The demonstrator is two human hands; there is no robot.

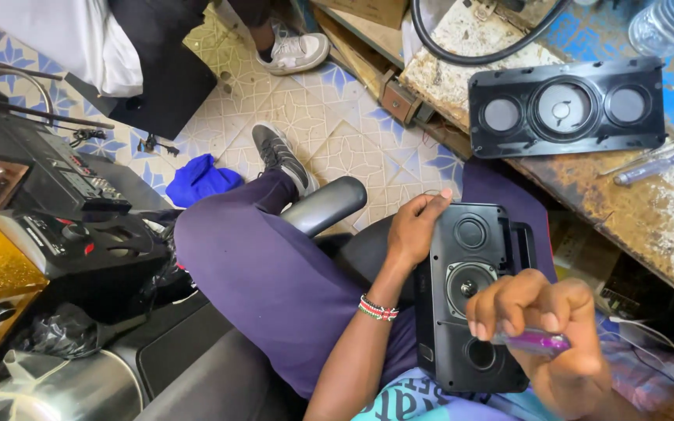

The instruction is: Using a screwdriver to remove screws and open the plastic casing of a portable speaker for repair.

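A black speaker box [473, 292] with its front cover off rests on my lap, showing a round driver in the middle and two smaller round openings. My left hand [415, 230] grips its upper left edge. My right hand [544, 331] is closed around a purple-handled screwdriver [536, 341] just over the speaker's lower right part. The speaker's black front panel [567, 107] with three round openings lies on the workbench [657, 210] ahead.
Two screwdrivers [653, 165] lie on the worn workbench beside the panel, and a clear plastic bottle [668, 23] stands at the far right. Black audio equipment [64, 210] is stacked at my left. A blue cloth [200, 179] lies on the tiled floor. Another person's shoe [294, 51] is ahead.
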